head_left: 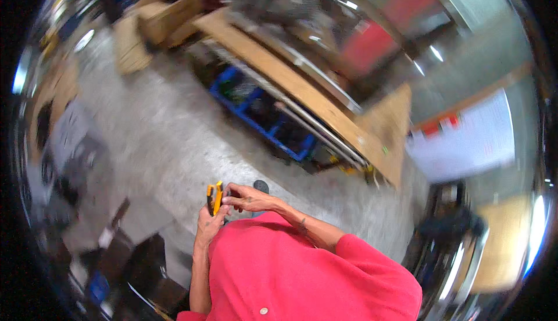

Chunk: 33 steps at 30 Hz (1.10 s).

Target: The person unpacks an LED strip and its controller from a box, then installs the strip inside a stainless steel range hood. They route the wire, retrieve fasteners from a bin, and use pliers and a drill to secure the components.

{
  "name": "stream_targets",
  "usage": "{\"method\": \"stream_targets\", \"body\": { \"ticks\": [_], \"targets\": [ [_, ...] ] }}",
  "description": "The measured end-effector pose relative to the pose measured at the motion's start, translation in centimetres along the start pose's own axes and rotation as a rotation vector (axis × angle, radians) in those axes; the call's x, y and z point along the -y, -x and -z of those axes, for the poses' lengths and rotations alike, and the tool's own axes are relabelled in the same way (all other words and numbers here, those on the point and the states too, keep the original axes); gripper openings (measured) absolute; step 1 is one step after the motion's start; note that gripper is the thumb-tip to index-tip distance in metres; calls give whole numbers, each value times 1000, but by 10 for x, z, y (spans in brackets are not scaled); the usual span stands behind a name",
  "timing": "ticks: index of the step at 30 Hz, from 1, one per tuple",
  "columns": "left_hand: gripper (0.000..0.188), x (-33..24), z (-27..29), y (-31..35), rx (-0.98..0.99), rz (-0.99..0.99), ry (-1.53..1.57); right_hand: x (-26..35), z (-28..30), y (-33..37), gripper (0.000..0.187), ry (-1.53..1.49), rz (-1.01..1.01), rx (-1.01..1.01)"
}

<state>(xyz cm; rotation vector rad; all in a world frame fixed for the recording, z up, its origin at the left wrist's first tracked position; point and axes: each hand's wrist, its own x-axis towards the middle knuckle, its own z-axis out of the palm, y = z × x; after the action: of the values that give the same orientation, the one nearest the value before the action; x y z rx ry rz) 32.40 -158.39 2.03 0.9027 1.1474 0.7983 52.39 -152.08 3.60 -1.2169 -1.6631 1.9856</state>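
My left hand (pixel 209 222) is closed around a small yellow-and-black hand tool (pixel 218 196), which sticks up from the fist. Its exact kind is too blurred to make out. Close against the tool's right side is my right hand (pixel 245 198), its fingers curled and pressed together. Whatever those fingers hold, if anything, is hidden. Both hands are in front of my red shirt, above the grey concrete floor (pixel 174 141).
A wooden workbench (pixel 290 79) runs diagonally ahead, with a blue divided crate (pixel 256 120) under it. Cardboard boxes (pixel 168 13) stand at the far left. Dark boxes (pixel 145 268) lie at the near left. Black-and-metal equipment (pixel 450 234) stands on the right.
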Motion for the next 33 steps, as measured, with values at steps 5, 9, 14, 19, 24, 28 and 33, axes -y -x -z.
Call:
{"method": "stream_targets", "body": {
  "ticks": [5,9,14,19,24,28,33],
  "targets": [
    [34,-33,-88,-53,243,171,-182,-66,65,80,30,-212,3,-372],
    [36,8,-145,-110,234,120,-542,-138,127,149,26,-544,-23,-924],
    [40,40,-278,-175,382,55,-764,-259,250,237,21,-274,-38,-1599],
    [46,94,-437,-238,635,-129,-802,-318,362,309,18,173,-322,-1893],
    [57,119,-600,-290,653,-273,-931,-354,416,345,19,418,-496,-1778],
    [53,143,-678,-310,507,-435,-881,-349,415,355,25,212,-345,-1790],
    [54,139,-703,-307,538,-374,-952,-357,377,351,37,439,-389,-1741]
  ]
}}
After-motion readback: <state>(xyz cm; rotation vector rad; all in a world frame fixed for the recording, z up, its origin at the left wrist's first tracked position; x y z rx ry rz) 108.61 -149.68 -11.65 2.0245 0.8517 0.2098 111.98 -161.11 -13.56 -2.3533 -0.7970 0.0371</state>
